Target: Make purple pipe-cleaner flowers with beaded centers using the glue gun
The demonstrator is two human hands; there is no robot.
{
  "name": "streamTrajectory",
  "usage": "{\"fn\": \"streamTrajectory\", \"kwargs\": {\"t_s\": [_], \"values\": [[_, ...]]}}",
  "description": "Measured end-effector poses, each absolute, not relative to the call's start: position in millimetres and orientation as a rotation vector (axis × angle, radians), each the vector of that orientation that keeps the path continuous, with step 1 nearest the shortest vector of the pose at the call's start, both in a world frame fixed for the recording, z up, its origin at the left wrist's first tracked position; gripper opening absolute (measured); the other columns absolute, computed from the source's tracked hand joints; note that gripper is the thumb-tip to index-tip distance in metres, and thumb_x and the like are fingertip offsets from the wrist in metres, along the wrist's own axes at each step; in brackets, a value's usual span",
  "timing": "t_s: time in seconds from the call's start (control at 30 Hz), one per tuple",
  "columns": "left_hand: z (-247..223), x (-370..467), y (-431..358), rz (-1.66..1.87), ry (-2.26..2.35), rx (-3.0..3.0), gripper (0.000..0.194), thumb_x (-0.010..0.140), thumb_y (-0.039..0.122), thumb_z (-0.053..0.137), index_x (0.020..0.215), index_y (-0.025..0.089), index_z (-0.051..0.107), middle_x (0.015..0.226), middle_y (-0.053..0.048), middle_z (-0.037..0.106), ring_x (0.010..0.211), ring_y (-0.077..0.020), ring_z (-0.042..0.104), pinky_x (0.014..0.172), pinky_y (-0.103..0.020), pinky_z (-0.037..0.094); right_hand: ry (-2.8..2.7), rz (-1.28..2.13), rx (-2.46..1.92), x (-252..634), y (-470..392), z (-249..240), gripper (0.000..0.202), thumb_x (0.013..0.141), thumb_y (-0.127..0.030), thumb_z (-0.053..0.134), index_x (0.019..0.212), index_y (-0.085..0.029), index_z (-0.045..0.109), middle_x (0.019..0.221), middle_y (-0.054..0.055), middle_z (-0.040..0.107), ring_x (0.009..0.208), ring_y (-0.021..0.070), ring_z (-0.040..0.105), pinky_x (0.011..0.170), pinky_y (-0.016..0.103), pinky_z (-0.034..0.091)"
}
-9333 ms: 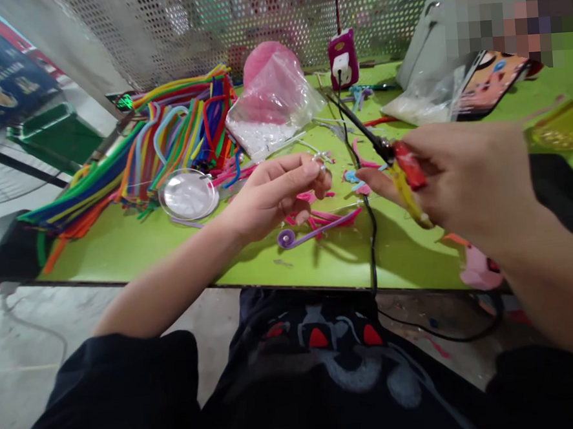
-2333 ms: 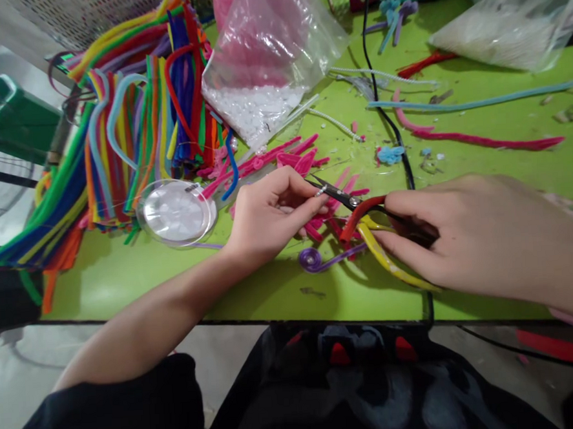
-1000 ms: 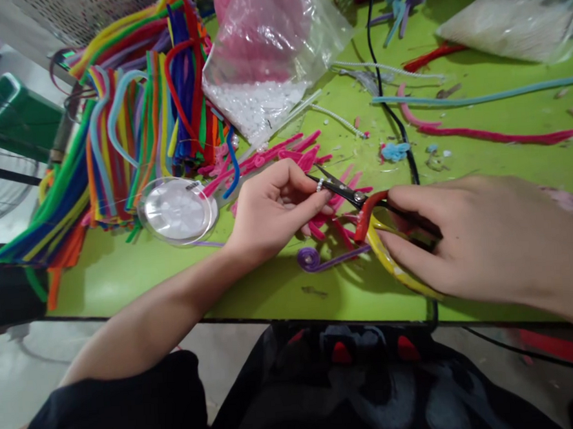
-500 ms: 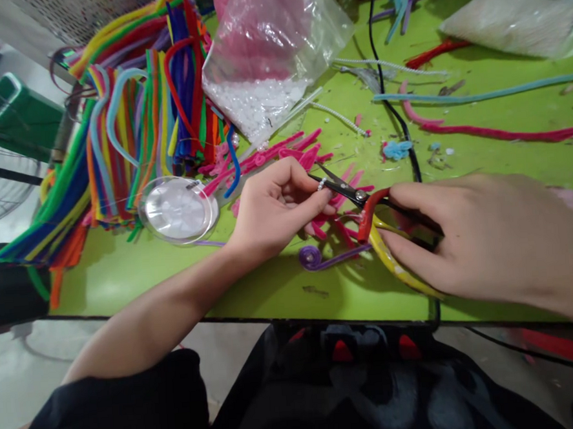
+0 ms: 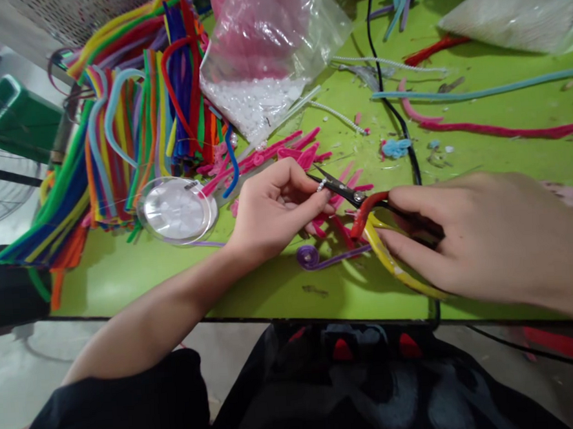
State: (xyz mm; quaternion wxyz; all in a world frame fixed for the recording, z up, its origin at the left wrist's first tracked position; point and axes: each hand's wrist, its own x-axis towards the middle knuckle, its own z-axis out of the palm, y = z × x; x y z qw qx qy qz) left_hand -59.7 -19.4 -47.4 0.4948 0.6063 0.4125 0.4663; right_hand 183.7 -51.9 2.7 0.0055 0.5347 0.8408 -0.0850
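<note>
Between the thumb and fingers of my left hand (image 5: 283, 205) is a short string of small white beads (image 5: 322, 185). My right hand (image 5: 467, 236) is wrapped round the handles of a pair of scissors (image 5: 358, 197), one handle red and the other yellow. The dark blades stand slightly apart and point left, with their tips right beside the beads. Under the blades lie several pink pipe-cleaner pieces (image 5: 307, 156). A purple pipe cleaner with a coiled end (image 5: 308, 257) lies just below my left fingers.
Bundles of coloured pipe cleaners (image 5: 131, 140) fill the left, beside a clear spool of thread (image 5: 178, 209). A plastic bag of white beads (image 5: 265, 102) stands behind my hands. A black cable (image 5: 399, 117) crosses the green table (image 5: 272, 293). Another bag (image 5: 517, 19) lies at the back right.
The scissors' handles have shifted slightly left and turned a little in my right hand. My left hand keeps its pinch on the beads, almost unmoved.
</note>
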Motion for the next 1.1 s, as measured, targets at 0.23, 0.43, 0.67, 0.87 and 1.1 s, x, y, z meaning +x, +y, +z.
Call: {"fn": "streamTrajectory", "kwargs": {"t_s": [0.23, 0.43, 0.67, 0.87, 1.1], "values": [[-48, -60, -20, 1.112, 1.046, 1.496, 0.032, 0.086, 0.030, 0.092, 0.080, 0.022, 0.061, 0.071, 0.002, 0.081, 0.052, -0.0129, 0.076, 0.042, -0.016, 0.059, 2.593, -0.289, 1.673, 182, -49, 5, 0.045, 0.097, -0.062, 0.050, 0.071, -0.025, 0.056, 0.057, 0.007, 0.056, 0.051, 0.0199, 0.039, 0.054, 0.033, 0.017], [-47, -59, -21, 1.160, 1.032, 1.509, 0.028, 0.086, 0.022, 0.090, 0.079, 0.022, 0.063, 0.069, 0.003, 0.080, 0.057, -0.0143, 0.079, 0.045, -0.016, 0.062, 2.534, -0.340, 1.700, 181, -50, 5, 0.048, 0.097, -0.065, 0.043, 0.074, -0.025, 0.059, 0.061, 0.008, 0.058, 0.055, 0.0210, 0.039, 0.057, 0.034, 0.019], [-46, -59, -21, 1.143, 1.075, 1.503, 0.034, 0.082, 0.030, 0.096, 0.078, 0.023, 0.062, 0.069, 0.004, 0.080, 0.051, -0.0130, 0.074, 0.042, -0.018, 0.059, 2.576, -0.355, 1.712, 180, -48, 3, 0.050, 0.095, -0.067, 0.047, 0.069, -0.024, 0.054, 0.057, 0.006, 0.052, 0.051, 0.0172, 0.034, 0.056, 0.032, 0.017], [-45, -57, -20, 1.161, 1.065, 1.515, 0.048, 0.084, 0.054, 0.095, 0.078, 0.023, 0.059, 0.069, 0.003, 0.078, 0.050, -0.0132, 0.074, 0.039, -0.020, 0.056, 2.747, -0.301, 1.687, 185, -49, -4, 0.051, 0.100, -0.064, 0.043, 0.071, -0.024, 0.052, 0.057, 0.005, 0.052, 0.051, 0.0158, 0.032, 0.055, 0.030, 0.014], [-39, -56, -19, 1.171, 1.032, 1.490, 0.052, 0.082, 0.054, 0.097, 0.079, 0.023, 0.055, 0.065, 0.006, 0.076, 0.043, -0.0097, 0.068, 0.034, -0.018, 0.048, 2.654, -0.441, 1.757, 186, -41, 0, 0.054, 0.103, -0.065, 0.035, 0.074, -0.024, 0.055, 0.057, 0.006, 0.055, 0.051, 0.0184, 0.041, 0.054, 0.031, 0.020]]}}
